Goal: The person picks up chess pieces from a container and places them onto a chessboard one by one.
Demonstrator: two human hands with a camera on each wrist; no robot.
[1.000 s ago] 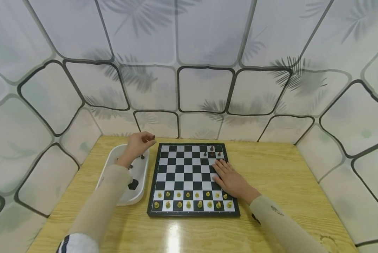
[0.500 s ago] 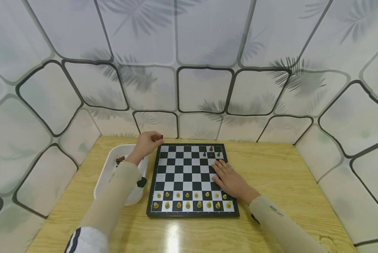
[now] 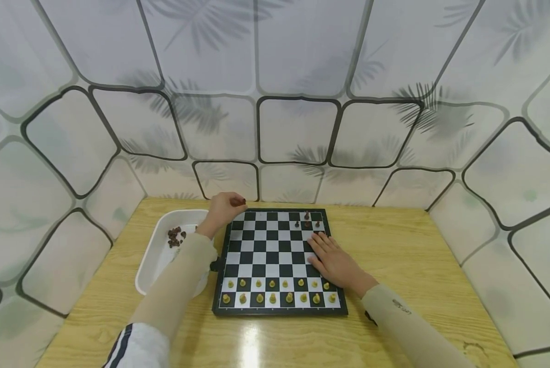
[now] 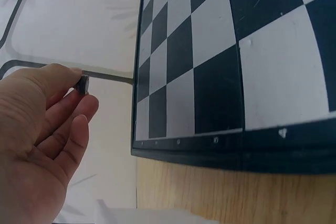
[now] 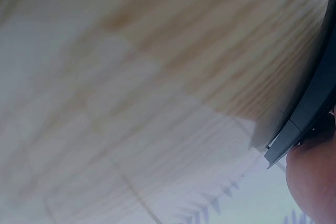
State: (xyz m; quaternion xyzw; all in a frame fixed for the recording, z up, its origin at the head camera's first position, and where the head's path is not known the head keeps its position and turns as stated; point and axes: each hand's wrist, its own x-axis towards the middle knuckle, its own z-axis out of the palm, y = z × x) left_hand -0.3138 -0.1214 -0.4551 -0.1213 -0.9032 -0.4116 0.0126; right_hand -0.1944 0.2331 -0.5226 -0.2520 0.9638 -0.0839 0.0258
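Observation:
My left hand (image 3: pixel 224 210) is over the far left corner of the chessboard (image 3: pixel 266 258). Between thumb and fingertips it pinches a small dark chess piece (image 4: pixel 83 84); most of the piece is hidden, so its type cannot be told. My right hand (image 3: pixel 335 261) rests flat on the board's right side, fingers straight. Several dark chess pieces (image 3: pixel 307 215) stand at the board's far right corner. Yellow chess pieces (image 3: pixel 272 298) fill the two rows nearest me.
Left of the board stands a white plastic tub (image 3: pixel 143 273) with dark chess pieces (image 3: pixel 176 236) in it, partly behind my left forearm. The wooden table (image 3: pixel 394 240) meets a patterned backdrop (image 3: pixel 298 133) at the back and sides.
My left hand has moved right, from above the tub to the board's far left corner, with the dark chess piece in its fingertips. The right hand has stayed in place.

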